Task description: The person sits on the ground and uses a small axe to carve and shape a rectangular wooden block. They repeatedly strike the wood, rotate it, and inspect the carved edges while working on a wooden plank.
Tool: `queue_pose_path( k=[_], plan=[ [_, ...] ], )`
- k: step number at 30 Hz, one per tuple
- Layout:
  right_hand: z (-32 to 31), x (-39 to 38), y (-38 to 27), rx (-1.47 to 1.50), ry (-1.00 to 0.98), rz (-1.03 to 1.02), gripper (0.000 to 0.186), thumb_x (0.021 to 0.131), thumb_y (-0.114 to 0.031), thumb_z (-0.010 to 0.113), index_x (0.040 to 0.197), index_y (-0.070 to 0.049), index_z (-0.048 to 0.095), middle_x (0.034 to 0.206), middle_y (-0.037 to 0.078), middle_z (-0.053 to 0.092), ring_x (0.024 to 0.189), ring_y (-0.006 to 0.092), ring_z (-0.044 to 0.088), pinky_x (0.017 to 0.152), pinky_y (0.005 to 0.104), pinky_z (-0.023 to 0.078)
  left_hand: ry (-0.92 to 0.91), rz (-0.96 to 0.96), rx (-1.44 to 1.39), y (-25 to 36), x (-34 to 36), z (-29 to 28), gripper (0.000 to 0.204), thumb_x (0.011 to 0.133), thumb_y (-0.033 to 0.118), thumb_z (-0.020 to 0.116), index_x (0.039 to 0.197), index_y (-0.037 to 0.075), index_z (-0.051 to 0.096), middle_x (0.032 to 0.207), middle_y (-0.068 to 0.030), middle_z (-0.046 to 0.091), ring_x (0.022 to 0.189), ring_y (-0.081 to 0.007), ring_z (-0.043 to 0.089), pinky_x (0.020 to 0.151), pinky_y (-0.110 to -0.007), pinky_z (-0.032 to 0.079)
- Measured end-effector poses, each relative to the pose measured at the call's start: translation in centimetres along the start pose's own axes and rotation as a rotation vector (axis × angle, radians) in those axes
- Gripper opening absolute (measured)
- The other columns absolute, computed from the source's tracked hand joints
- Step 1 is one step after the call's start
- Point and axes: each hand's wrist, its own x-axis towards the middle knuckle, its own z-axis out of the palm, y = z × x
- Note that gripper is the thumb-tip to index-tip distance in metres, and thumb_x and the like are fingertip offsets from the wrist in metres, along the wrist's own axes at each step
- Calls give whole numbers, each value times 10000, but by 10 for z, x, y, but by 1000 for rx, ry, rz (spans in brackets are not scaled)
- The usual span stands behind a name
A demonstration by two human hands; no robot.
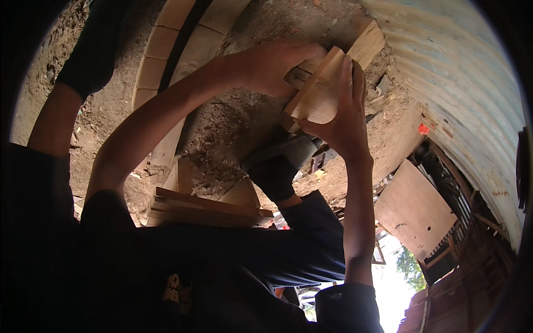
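A pale wooden block [324,95] with a smooth, rounded face is held up and tilted between my two hands. My right hand [345,125] grips it from the right, with long fingers along its upper edge and the thumb underneath. On the far side, my left hand [277,66] is curled at the block's left edge, and its fingertips are partly hidden. Beside those fingers is a small wooden part with a dark slot [298,76]; whether it belongs to the block I cannot tell. Behind the block, a flat wooden piece [367,43] leans toward the upper right.
Curved rows of wooden pieces [152,58] lie on the dirt floor [222,130] at the left. Stacked boards [205,210] sit close to my lap. My dark-covered foot [277,166] is below the block. Corrugated metal sheeting [455,72] and a plywood panel [416,208] stand at the right.
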Motion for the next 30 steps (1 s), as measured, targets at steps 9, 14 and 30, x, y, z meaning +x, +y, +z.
queue_pose_path(
  k=[9,14,30],
  plan=[
    [-3,2,2,68,-61,34,1322,540,-343,931,1595,-113,169,1543,268,252,1444,484,250,1138,598,320,-164,-146,-523,-9,10,-6,615,968,432,551,1453,68,446,1302,-199,577,1256,-316,549,1001,-450,487],
    [-4,1,3,30,-62,57,1352,516,-358,948,1593,-106,171,1551,274,248,1459,476,237,1138,594,321,-135,-215,-470,-3,25,-6,837,976,718,359,1430,34,519,1388,-246,548,1270,-376,556,1009,-491,487],
    [-3,3,5,50,-100,2,1390,519,-323,944,1611,-117,110,1582,265,198,1482,467,205,1165,592,279,-165,-212,-333,-3,35,2,969,899,817,387,1415,12,541,1406,-223,564,1329,-403,516,1103,-490,432]
  ],
)
